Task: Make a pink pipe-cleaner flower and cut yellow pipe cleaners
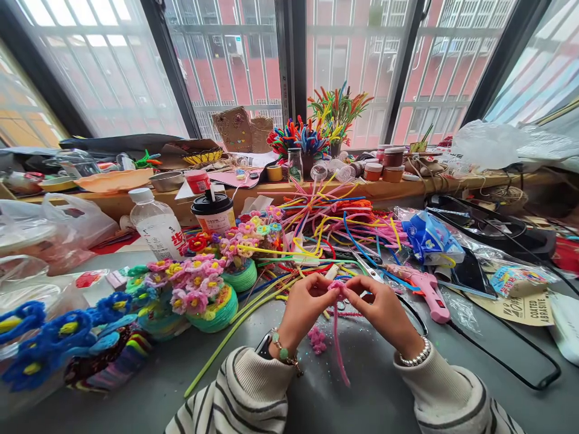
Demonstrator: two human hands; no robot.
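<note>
Both my hands meet over the grey table, fingertips pinched together on a pink pipe cleaner [337,343]. Its upper part is bent into small loops between the fingers, and a straight tail hangs down toward the tabletop. My left hand [307,307] grips the looped part from the left. From the right, my right hand [377,310] pinches the same piece with thumb and index finger. Just below my left hand lies a finished-looking pink pipe cleaner flower [317,340]. Fingers partly hide the shape being held.
A pink glue gun [427,292] with a black cord lies right, near scissors [368,268]. Loose pipe cleaners [335,220] pile up ahead. Pots of pipe cleaner flowers [199,283], a plastic bottle [156,226] and a lidded cup [213,214] stand left. A cluttered wooden ledge [253,196] runs below the windows.
</note>
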